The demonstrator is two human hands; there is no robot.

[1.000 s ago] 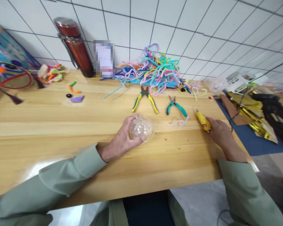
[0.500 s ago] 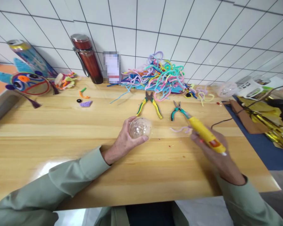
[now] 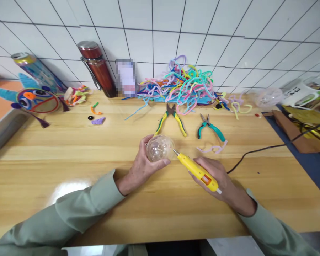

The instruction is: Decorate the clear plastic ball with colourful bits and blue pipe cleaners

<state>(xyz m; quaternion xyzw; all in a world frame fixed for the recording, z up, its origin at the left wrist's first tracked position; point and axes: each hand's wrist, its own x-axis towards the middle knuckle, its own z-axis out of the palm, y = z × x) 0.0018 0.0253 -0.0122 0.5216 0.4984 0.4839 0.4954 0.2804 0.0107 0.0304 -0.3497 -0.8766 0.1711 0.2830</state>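
My left hand is closed round a clear plastic ball that rests low over the wooden table. My right hand grips a yellow glue gun, whose metal tip points left and touches or nearly touches the ball's right side. A black cord runs from the gun off to the right.
Yellow-handled pliers and teal pliers lie just beyond the ball, with a pale pipe-cleaner piece beside them. A heap of coloured pipe cleaners, a red flask and a craft mask line the tiled wall.
My right hand picked the glue gun up from the table's right side and brought it left to the ball. My left hand kept hold of the ball.
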